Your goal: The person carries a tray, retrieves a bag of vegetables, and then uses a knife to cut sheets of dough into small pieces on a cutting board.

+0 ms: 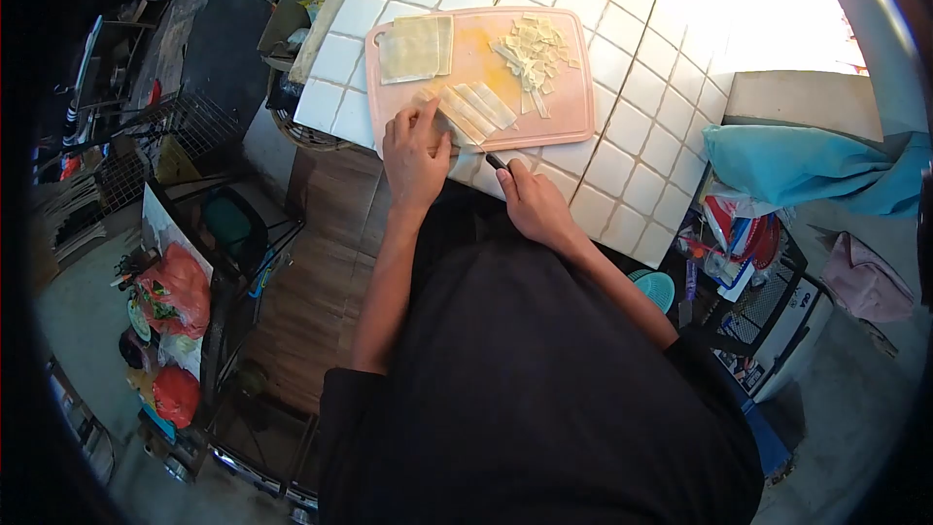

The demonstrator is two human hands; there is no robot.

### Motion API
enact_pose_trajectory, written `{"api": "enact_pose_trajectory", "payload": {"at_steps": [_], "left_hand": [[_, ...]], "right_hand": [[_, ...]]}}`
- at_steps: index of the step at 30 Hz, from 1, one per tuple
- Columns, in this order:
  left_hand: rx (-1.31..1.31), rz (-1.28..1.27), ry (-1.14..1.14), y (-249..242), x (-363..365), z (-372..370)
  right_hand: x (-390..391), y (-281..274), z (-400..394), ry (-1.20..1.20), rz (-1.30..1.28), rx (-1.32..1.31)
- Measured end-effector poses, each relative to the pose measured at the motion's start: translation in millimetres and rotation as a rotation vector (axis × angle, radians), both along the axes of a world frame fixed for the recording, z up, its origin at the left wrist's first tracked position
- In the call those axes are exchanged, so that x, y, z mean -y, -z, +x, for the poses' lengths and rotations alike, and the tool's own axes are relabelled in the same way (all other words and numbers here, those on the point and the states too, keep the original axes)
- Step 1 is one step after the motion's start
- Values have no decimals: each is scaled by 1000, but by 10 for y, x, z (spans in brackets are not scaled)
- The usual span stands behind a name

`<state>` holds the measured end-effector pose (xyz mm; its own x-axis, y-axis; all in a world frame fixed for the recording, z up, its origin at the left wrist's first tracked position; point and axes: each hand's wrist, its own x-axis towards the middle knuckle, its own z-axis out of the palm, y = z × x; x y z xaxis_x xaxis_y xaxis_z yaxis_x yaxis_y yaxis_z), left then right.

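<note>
A pink cutting board (466,49) lies on the tiled counter. My right hand (534,202) is closed round the dark handle of a knife (495,161), whose blade points up and left to pale strips (474,109) at the board's near edge. At the left end of these strips is my left hand (417,151), its fingers bent and fingertips down on them; whether it grips anything is unclear. Flat square sheets (412,49) lie stacked at the board's upper left. Small cut pieces (535,49) form a loose pile at the upper right.
White tiles (612,160) surround the board. Right of the counter are a blue cloth (797,165), a cluttered rack and a green basket (654,290). At the left stand a wire rack (199,126) and a small table with red plastic bags (178,292).
</note>
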<state>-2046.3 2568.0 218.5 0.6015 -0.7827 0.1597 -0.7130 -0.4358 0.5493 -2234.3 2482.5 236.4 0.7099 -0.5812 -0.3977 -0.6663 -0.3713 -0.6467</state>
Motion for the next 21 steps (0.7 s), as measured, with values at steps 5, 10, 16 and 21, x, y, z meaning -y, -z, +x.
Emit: {"api": "enact_pose_trajectory", "payload": {"at_steps": [5, 10, 16, 21], "left_hand": [[-32, 33, 23, -31, 4, 26], [-79, 60, 30, -80, 38, 51], [-43, 131, 73, -108, 59, 100], [-72, 152, 64, -125, 70, 97]], "right_hand": [[-6, -37, 9, -11, 9, -14], [-2, -35, 9, 1, 10, -15], [10, -60, 14, -23, 21, -21], [-7, -88, 22, -6, 7, -18]]}}
